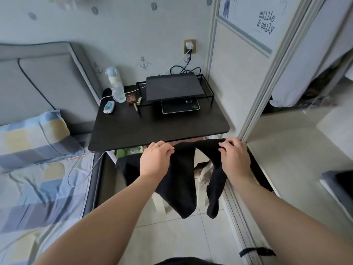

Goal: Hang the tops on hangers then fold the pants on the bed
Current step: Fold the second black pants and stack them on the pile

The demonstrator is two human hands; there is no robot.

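Poster (246,25) on sliding door, upper right: dark lettering "millie & sally", two lines, lower case, slanted by camera angle. Blue animal figure at poster's top left, no caption legible.
Wallpaper (118,35): printed anchor signs (144,63) and ship's-wheel signs (154,6), small wording under anchor too blurred to read.
Mouse pad (179,109) under desk riser: green logo at right corner, brand not readable.
Bed (38,188): strip of small print (76,157) along sheet edge, illegible.
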